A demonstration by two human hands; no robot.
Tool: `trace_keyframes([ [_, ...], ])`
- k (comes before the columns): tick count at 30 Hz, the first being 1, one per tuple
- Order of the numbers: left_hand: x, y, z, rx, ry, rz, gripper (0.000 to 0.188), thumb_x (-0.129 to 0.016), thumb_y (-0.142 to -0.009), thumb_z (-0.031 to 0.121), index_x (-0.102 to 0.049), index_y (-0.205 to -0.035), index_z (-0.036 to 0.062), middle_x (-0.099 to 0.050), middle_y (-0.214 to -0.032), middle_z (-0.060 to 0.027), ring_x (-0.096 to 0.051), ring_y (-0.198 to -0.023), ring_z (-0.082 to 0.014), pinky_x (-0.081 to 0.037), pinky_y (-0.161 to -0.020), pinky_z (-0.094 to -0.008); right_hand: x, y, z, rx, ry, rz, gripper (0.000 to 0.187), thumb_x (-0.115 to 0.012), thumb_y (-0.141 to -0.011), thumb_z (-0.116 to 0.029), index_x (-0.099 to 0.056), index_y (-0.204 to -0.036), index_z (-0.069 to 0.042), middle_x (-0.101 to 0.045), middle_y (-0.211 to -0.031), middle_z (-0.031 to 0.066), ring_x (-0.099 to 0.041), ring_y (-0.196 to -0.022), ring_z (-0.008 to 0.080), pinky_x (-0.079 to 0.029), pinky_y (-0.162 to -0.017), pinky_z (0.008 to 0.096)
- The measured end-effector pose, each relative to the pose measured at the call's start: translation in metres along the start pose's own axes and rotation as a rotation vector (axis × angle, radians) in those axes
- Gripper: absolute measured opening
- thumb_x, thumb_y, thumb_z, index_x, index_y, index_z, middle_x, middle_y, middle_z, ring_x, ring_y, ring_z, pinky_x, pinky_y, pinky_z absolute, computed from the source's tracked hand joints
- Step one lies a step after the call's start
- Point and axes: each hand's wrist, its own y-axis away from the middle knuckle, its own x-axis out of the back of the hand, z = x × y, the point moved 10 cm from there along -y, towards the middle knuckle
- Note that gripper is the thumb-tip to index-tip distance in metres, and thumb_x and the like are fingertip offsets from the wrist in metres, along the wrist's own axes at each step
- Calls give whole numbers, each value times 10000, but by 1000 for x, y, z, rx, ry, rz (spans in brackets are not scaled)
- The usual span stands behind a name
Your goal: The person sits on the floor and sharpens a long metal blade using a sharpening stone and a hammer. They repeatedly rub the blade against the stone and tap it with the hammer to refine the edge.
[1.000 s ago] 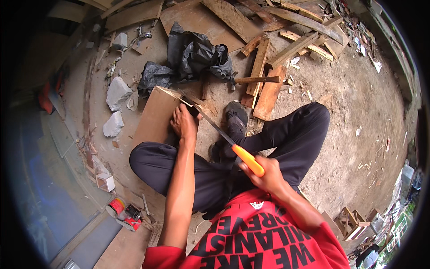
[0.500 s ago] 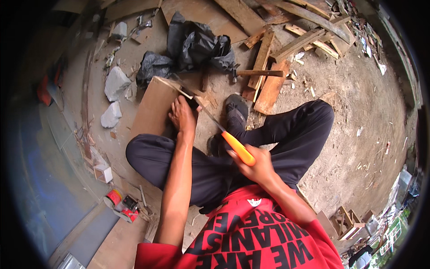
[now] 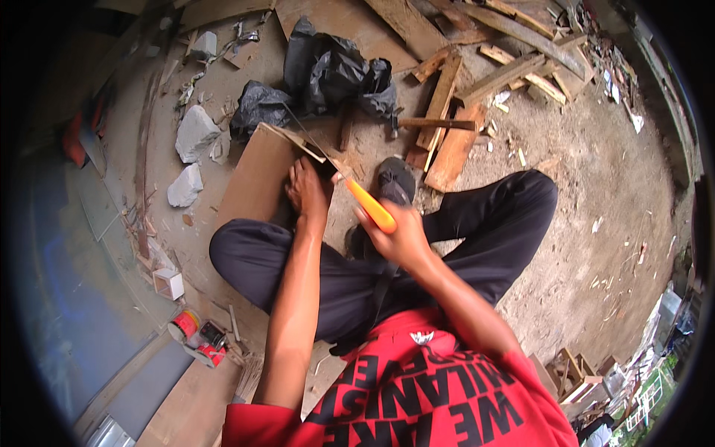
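My right hand (image 3: 402,235) is closed round the orange handle of a handsaw (image 3: 370,207). Its thin blade slants up and left, across the far end of a brown wooden box (image 3: 253,175) and toward the black plastic. My left hand (image 3: 307,190) grips the box at its right side, fingers curled in, thumb close to the blade. The box lies beside my bent left knee. A pale strip of wood (image 3: 304,144) forms its far edge. The blade's exact contact with the wood is too fine to make out.
Crumpled black plastic (image 3: 324,71) lies beyond the box, with whitish blocks (image 3: 196,134) to its left. Planks and offcuts (image 3: 454,145) are piled at far right. Near the lower left are a small white box (image 3: 168,284) and a red-and-yellow tin (image 3: 183,325).
My right hand has pushed the saw forward and to the left, so its handle is nearer my left hand. My left hand and the box have hardly moved.
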Motion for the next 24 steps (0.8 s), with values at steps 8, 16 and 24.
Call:
trace_keyframes([
  [8,7,4,1,9,87,16,539,-854,-694,273,-528,-1054,39,-611,-1111,-150,-559,-1142,-354,-482,-889,-525,50,60,-6,-82,53,-39,233,-780,-856,-143,-637,-724,-15,-592,-579,149,-627,-480,284,-441,-451,372],
  [16,-17,13,-12,-2,53,18,680,-833,-681,485,-524,-1092,40,-592,-1116,-112,-549,-1169,-321,-480,-881,-544,-11,-10,4,44,97,-45,351,-748,-893,-276,-616,-762,22,-564,-575,199,-609,-523,369,-448,-496,402],
  [24,5,10,-2,-18,111,120,555,-871,-671,315,-536,-1012,32,-615,-1043,-152,-583,-1069,-368,-488,-841,-515,36,48,-3,-62,78,-97,252,-764,-866,-148,-615,-718,-9,-586,-560,145,-628,-496,291,-472,-495,354],
])
